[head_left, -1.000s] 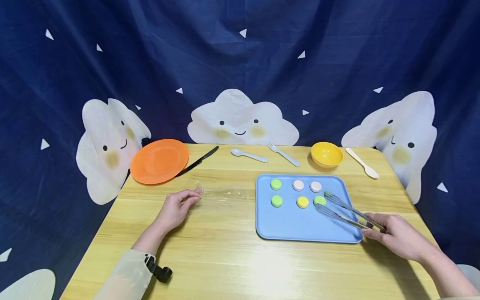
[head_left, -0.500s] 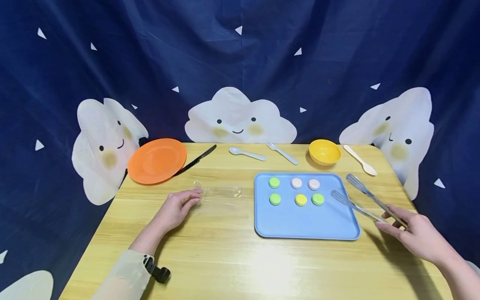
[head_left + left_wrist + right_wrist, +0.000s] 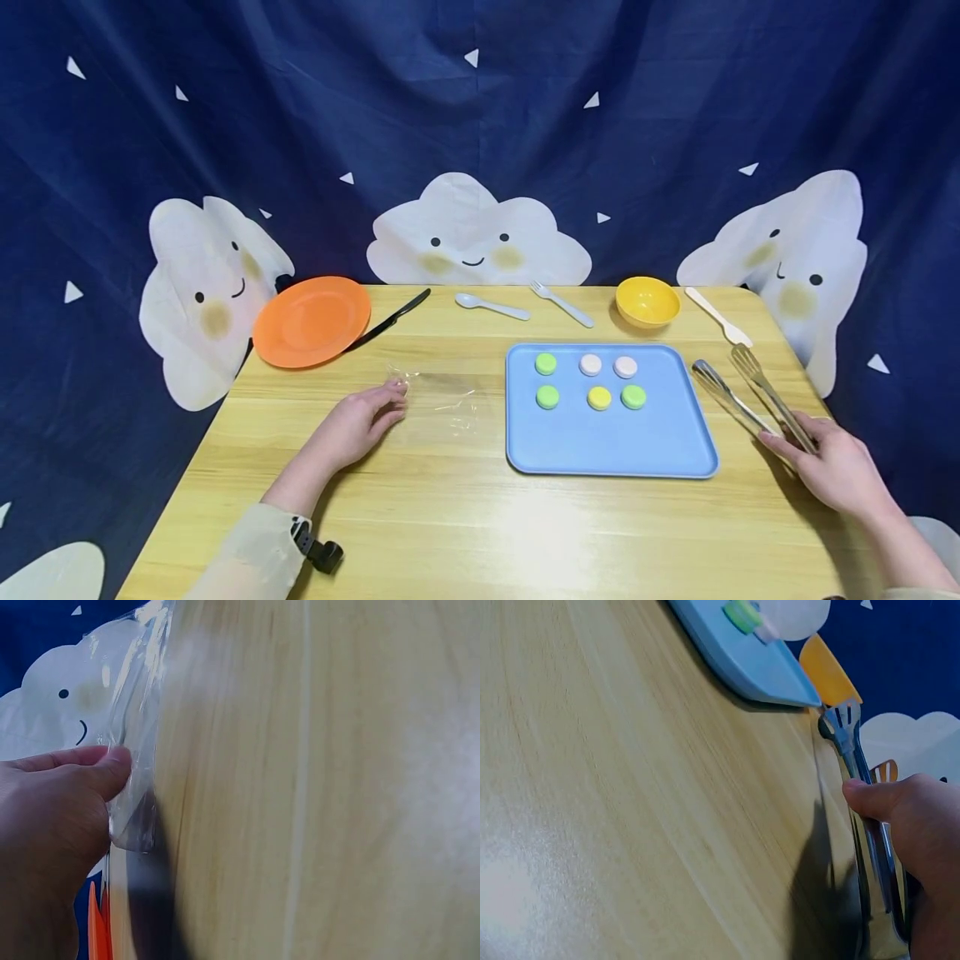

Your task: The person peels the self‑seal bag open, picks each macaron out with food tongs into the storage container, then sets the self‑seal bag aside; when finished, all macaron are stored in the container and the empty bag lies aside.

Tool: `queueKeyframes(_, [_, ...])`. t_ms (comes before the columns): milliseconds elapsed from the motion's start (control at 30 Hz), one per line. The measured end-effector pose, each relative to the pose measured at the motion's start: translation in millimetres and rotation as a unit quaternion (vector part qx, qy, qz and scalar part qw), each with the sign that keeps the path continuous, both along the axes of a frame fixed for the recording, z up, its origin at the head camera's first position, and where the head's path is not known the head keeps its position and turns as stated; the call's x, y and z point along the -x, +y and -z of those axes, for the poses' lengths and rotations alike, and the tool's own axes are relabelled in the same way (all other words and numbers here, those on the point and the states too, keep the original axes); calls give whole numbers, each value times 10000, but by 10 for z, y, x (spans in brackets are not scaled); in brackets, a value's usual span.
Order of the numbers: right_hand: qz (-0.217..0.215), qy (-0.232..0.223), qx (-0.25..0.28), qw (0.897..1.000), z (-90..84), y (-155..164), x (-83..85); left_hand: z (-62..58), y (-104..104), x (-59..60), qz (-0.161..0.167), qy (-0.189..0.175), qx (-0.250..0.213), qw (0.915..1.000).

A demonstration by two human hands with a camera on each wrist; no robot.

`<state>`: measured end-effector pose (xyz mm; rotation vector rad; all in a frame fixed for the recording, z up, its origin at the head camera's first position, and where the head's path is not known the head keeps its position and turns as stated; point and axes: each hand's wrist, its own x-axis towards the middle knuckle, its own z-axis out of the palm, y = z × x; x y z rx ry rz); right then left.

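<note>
Metal tongs [image 3: 742, 392] in right hand [image 3: 840, 471]

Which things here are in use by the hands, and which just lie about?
In use: tongs in right hand; clear plastic bag at left hand.

Lying about: orange plate, black knife, spoon, fork, yellow bowl.

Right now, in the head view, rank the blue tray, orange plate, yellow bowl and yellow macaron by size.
1. blue tray
2. orange plate
3. yellow bowl
4. yellow macaron
The plate and bowl sit farther back, yet the order looks safe.
</note>
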<state>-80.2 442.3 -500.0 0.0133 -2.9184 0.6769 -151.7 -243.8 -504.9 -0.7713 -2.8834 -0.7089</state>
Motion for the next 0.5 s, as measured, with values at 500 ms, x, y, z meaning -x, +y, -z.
queueKeyframes(500, [133,-245,77,9996,-26,-2,31,-63,1,-47,123,922,446,9947])
